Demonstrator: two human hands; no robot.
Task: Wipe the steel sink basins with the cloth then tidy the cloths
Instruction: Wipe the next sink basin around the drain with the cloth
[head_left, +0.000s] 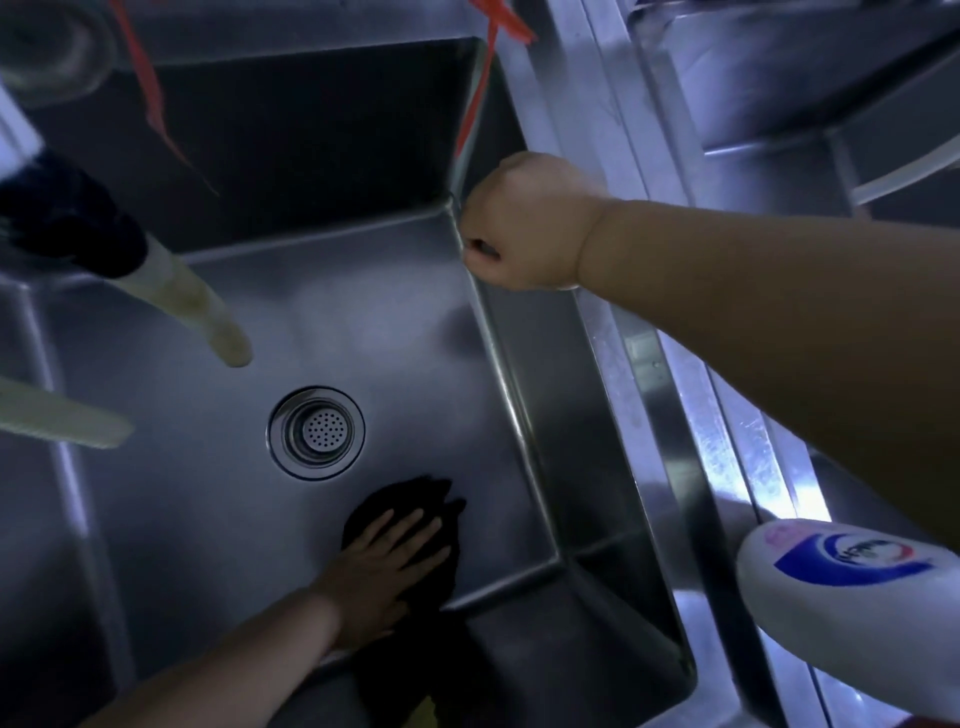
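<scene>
I look down into a steel sink basin (363, 322) with a round drain strainer (316, 432) in its floor. A dark cloth (441, 551) lies on the basin floor near the front right corner. My left hand (384, 566) presses flat on the cloth with straight, spread fingers. At the basin's right rim (524, 415), near the back corner, sits my right hand (519, 223). Its fingers are curled over the rim's edge, and what lies under the fist is hidden.
Two pale hoses (218, 332) (67, 426) hang over the left side of the basin. Red strings (478, 93) dangle at the back. A white bottle with a blue label (852, 587) stands on the right ledge. A second steel basin (779, 78) lies further right.
</scene>
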